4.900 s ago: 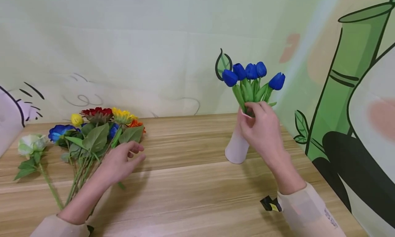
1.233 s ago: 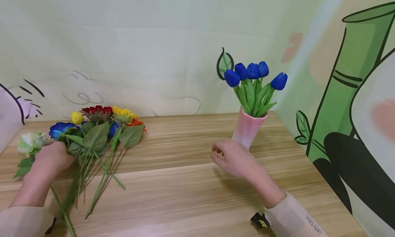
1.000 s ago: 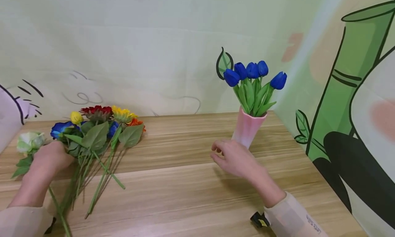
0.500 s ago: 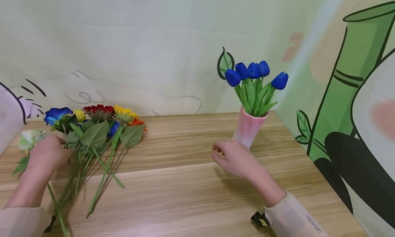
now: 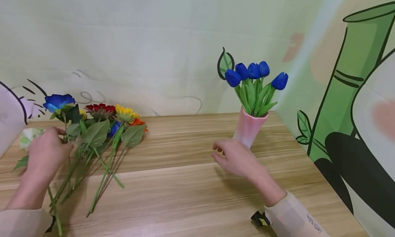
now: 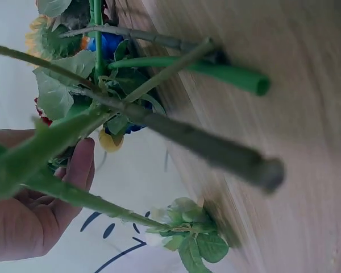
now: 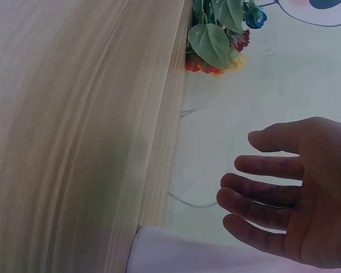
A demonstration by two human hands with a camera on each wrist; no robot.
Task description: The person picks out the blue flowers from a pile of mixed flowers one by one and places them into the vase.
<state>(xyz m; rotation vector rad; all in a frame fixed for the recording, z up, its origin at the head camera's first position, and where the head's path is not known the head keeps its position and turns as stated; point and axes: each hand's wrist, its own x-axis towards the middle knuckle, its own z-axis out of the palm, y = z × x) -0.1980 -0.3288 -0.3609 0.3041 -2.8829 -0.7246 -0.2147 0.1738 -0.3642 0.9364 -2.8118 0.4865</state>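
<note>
left hand [image 5: 47, 149] pinches blue flower [image 5: 58, 102] | right hand [image 5: 237, 157] (fingers loosely bent) empty, near vase [image 5: 249, 129]

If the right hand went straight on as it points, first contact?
Probably the printed backdrop: the right hand points forward and left over the wooden tabletop, between the pink-and-white vase and the flower pile. Depth is unclear; if its line slopes down, the tabletop comes first.

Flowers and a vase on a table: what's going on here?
A person's left hand holds a blue rose by its stem, beside loose flowers on the wooden table. Their right hand holds nothing, its fingers loosely curled near the pink-and-white vase. Five blue tulips stand in that vase; the rose isn't in it.
</note>
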